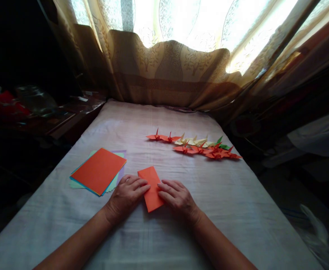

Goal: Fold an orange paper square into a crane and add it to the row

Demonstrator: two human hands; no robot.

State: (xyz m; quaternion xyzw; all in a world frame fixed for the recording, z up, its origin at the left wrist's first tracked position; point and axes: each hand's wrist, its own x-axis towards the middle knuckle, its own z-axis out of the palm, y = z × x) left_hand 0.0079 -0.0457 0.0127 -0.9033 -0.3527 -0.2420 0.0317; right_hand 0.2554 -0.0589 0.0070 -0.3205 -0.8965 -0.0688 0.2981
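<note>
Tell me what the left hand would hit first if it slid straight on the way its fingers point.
The left hand points right, its fingertips already on the folded orange paper; just past that, probably the right hand.

A home, most likely a bedroom or living room. Patterned tan curtains (pixel 170 71) with a lace sheer (pixel 181 18) behind them hang over a bright window straight ahead; daylight comes through the upper part only, and the rest of the room is dim. The worktop (pixel 237 210) is draped in a pale, slightly creased cloth, domestic rather than commercial. To the left, a dark low side surface (pixel 54 120) carries household clutter, too shadowed to identify. To the right, more dim furnishings and pale fabric (pixel 322 135). A hobby setting: coloured paper sheets (pixel 98 170) and small folded paper cranes (pixel 198 146) lie on the cloth.
</note>
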